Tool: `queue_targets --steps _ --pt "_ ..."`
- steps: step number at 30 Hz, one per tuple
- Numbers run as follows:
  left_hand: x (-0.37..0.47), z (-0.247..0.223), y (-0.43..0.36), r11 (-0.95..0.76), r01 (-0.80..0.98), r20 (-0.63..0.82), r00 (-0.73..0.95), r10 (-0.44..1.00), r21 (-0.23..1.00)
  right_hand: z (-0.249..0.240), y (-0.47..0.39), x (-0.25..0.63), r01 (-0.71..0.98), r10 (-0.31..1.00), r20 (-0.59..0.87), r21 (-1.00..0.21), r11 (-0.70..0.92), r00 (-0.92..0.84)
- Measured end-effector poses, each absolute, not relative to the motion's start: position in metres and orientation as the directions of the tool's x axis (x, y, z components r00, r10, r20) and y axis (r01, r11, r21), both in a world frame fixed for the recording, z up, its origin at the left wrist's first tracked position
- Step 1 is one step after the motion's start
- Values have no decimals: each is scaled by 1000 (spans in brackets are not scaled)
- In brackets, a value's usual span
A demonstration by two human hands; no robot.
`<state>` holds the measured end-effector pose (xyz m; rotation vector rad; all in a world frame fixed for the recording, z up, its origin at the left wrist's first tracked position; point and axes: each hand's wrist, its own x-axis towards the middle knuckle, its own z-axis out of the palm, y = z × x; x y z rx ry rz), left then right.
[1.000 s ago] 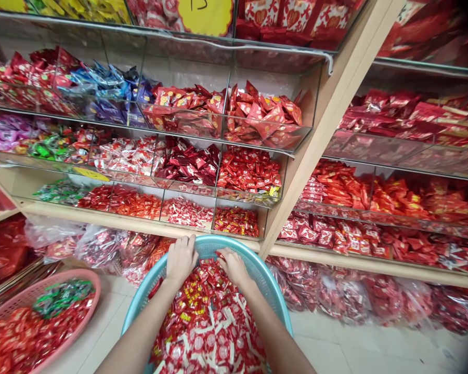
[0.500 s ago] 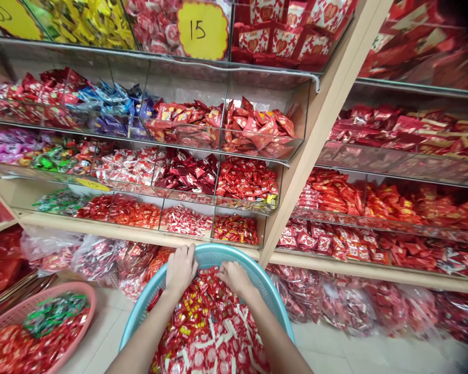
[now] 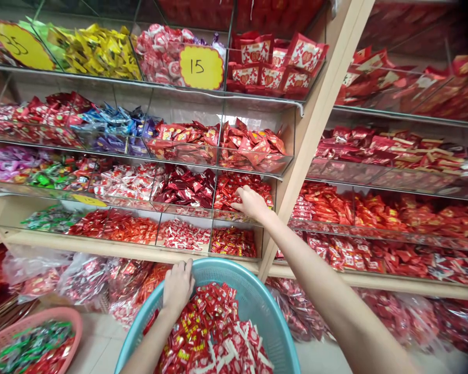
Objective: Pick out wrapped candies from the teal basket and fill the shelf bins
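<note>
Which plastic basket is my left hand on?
The large turquoise plastic basket: your left hand holds its rim. The pink plastic basket, farther left, is untouched.

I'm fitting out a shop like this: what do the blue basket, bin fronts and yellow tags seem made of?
Blue basket: probably plastic with a soft sheen, given the smooth rim and fine perforations.
Bin fronts: smooth and see-through, since what's behind shows; acrylic or glass, I can't tell.
Yellow tags: likely card or paper, flat and matte-looking, with scalloped edges.
</note>
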<state>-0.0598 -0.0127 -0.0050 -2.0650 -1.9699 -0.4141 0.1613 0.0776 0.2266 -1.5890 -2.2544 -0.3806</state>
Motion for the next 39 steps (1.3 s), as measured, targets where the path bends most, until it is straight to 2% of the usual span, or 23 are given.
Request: queue_targets --steps 5,11,17,22,30,39 --pt "-64 -9 -12 -63 998 411 60 910 -4 237 95 144 967 933 254 58 247 -254" --pt "-66 -10 -12 -61 998 433 65 899 -25 233 104 145 934 907 229 148 325 -352" --pt "-64 -9 -12 -62 998 419 56 906 0 222 103 140 918 883 284 250 307 -373" --pt "-64 -8 -13 -58 998 412 52 910 1 216 104 134 924 886 299 259 281 -354" --pt "-63 -5 -14 -53 999 401 47 915 5 213 100 147 905 851 330 271 329 -409" --pt "-64 -6 -15 -54 998 418 55 907 -14 198 110 162 821 653 500 391 416 -568"
